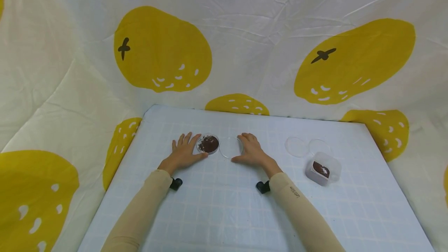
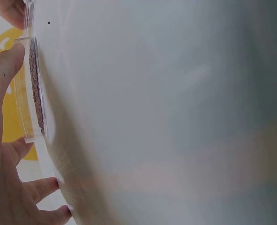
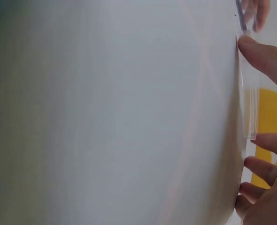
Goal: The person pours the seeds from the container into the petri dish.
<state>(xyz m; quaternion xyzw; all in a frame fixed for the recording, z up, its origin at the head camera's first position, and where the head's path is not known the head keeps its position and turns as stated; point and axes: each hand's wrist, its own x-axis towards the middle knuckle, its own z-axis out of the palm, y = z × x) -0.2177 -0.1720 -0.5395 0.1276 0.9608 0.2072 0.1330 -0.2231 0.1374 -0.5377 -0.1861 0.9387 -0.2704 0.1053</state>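
Observation:
My left hand (image 1: 183,153) holds a petri dish (image 2: 21,93) by its side wall, with the thumb at the near side and the index finger at the far side. Dark brown soil-like grains (image 1: 209,143) cover most of its floor. In the left wrist view they show as a thin layer low in the dish. To the right, my right hand (image 1: 252,151) grips a clear round dish (image 3: 250,105) between thumb and index finger, and nothing shows inside it. The two dishes sit side by side on the table, rims right at each other. The other fingertips of both hands rest on the tabletop.
Two flat clear round dishes or lids (image 1: 296,147) lie at the right of the table (image 1: 217,213). Just in front of them stands a translucent square tub (image 1: 316,178) with more dark brown grains. A fruit-printed sheet (image 1: 245,57) hangs behind the table's back edge.

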